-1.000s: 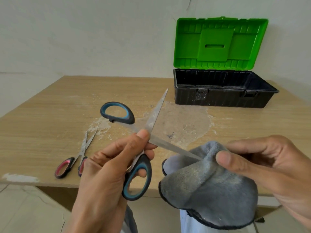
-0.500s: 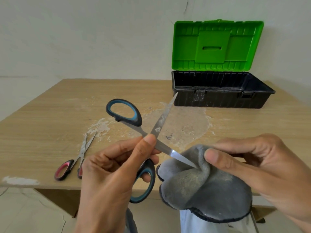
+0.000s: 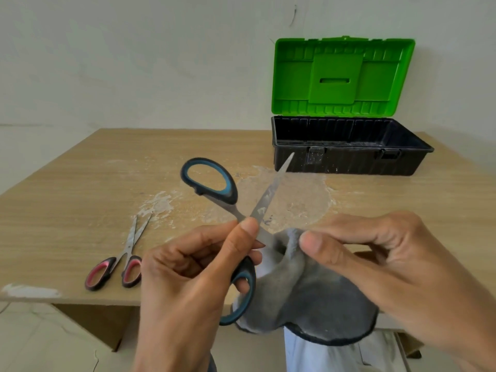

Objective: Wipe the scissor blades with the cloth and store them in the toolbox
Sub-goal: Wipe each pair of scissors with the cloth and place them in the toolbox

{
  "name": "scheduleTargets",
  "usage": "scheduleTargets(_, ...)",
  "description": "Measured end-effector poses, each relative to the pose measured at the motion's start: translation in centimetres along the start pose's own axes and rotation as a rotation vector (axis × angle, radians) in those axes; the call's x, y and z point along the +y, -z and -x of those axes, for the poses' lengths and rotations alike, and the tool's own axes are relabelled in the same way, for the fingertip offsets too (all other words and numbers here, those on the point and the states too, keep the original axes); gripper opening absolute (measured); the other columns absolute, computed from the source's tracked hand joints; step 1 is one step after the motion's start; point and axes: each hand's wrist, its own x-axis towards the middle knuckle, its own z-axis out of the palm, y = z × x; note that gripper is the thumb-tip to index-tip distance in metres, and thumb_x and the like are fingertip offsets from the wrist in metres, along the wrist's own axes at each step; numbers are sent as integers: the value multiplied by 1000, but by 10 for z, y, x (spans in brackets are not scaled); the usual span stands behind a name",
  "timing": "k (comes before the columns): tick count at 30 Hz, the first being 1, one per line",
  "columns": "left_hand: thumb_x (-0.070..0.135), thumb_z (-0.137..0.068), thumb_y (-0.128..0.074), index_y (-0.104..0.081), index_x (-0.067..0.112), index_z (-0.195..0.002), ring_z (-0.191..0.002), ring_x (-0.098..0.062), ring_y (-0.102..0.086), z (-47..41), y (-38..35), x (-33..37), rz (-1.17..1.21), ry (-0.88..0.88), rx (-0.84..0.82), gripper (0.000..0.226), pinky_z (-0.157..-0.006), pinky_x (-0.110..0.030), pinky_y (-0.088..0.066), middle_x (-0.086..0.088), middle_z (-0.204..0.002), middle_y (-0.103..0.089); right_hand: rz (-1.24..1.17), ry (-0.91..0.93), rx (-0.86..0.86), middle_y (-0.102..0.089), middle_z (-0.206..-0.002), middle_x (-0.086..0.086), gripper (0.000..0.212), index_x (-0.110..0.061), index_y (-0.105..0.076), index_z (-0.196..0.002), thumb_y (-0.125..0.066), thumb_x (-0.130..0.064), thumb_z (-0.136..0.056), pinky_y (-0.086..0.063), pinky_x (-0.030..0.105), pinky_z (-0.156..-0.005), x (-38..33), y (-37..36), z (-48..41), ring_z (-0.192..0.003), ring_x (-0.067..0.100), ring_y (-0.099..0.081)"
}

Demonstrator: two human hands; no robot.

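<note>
Wiping one blade of the blue-and-black-handled steel scissors (image 3: pixel 264 208) inside a fold of soft grey cloth (image 3: pixel 308 299), above the table's near edge.

The scissors are spread wide in an X. The left hand (image 3: pixel 193 267) pinches them at the pivot, thumb over curled fingers, with the lower handle loop against those fingers. One blade runs into the cloth; the other points up and right, free. The right hand (image 3: pixel 375 253) pinches the fold closed around the buried blade, and the rest of the cloth hangs below. A black plastic toolbox (image 3: pixel 349 162) stands far right, well apart, its green lid (image 3: pixel 338 76) raised. Small red-and-black-handled scissors (image 3: pixel 128 248) lie near left on the light wooden table (image 3: pixel 67 210).
</note>
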Motion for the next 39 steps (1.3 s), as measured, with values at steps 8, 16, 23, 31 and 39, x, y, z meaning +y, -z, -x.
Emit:
scheduleTargets(8, 27, -53, -78, -80, 5, -69, -47, -13, -59, -4, 3, -7, 121, 122, 27, 27, -38, -17, -43, -17, -61, -70, 47, -79, -75, -77, -80, -14, 38, -41, -82, -92, -59, -71, -88, -61, 29, -65, 5, -12, 0, -68, 9, -72)
scheduleTargets(16, 22, -65, -75, -80, 6, -68, -48, -12, -58, -8, 12, -8, 112, 150, 4, 16, -39, -17, -44, -15, -63, -71, -17, -84, -33, -82, -94, -11, 40, -40, -82, -97, -56, -67, -84, -59, 19, -75, 19, 2, 13, -88, 7, -78)
scheduleTargets(23, 28, -64, -77, -82, 14, -71, -52, -18, -57, -14, 38, 5, -156, 25, -134, 17, -43, -18, -44, -16, -63, -71, -142, -34, 128, -82, -111, -8, 35, -38, -80, -113, -64, -59, -90, -57, 23, -95, 29, 25, 17, -111, 11, -76)
scheduleTargets(31, 34, -64, -77, -82, 24, -68, -53, -9, -65, -16, 44, 19, -418, -3, -348, 13, -46, -14, -45, -8, -62, -74, -98, 22, 215, -83, -99, -13, 44, -48, -81, -105, -67, -79, -77, -59, 15, -82, 24, 46, 10, -96, 7, -79)
scheduleTargets(39, 28, -68, -79, -83, 19, -71, -52, -7, -65, -23, 26, 25, -468, -2, -539, 11, -47, -8, -43, -4, -61, -74, -20, 50, -88, -82, -105, -12, 22, -41, -83, -105, -64, -45, -93, -59, 22, -89, 7, 40, -7, -102, 8, -78)
